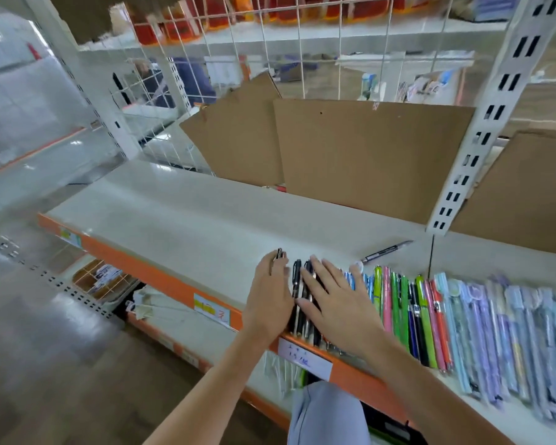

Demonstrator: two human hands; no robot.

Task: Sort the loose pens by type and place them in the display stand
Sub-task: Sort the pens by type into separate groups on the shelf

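1. Your left hand sits at the left end of the row on the white shelf, fingers curled round a dark pen whose tip pokes out beyond the fingertips. The motion blur makes the grip hard to read, so it may be a loose pinch, not a full wrap.
2. Your right hand lies flat, fingers straight and spread, pressing on the black pens bunched at the shelf's front edge; it grasps nothing.
3. The rest of the stock lies side by side to the right: green and pink pens, then a wide band of pastel blue and purple pens.
4. One dark blue pen lies apart, further back near the white upright post.
5. Expect these pens to be light, stiff and smooth, so they probably roll at a nudge. A flat palm steadies a bunch well; to lift one, pinch it mid-barrel, clear of the clip.
6. The black bunch overhangs the orange shelf lip, so sliding it outward risks a spill to the floor.
7. No display stand is clearly visible here.
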